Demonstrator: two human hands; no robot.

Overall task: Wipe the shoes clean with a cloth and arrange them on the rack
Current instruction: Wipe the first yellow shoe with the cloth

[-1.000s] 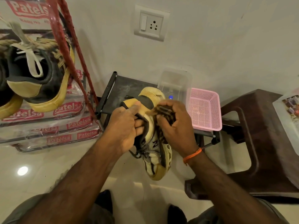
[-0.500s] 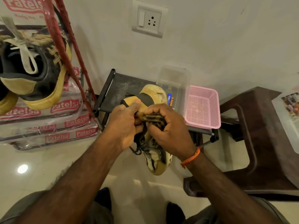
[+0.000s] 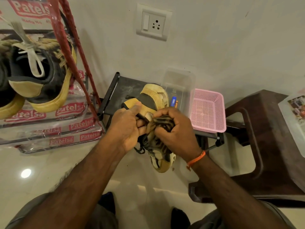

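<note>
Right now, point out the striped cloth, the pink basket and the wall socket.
striped cloth (image 3: 162, 123): head view, bunched folds above the knuckles.
pink basket (image 3: 207, 111): head view, mesh floor.
wall socket (image 3: 156, 24): head view, pin holes.

Both my forearms reached forward and met in front of me. My left hand (image 3: 127, 129) curled around the heel end of the shoe (image 3: 153, 103), thumb laid flat along its top. My right hand (image 3: 176, 131) was balled tight over the striped cloth (image 3: 162, 124) (knuckles up, an orange thread around that wrist), pressing it against the shoe's side, fingertips touching my left fingers.
</note>
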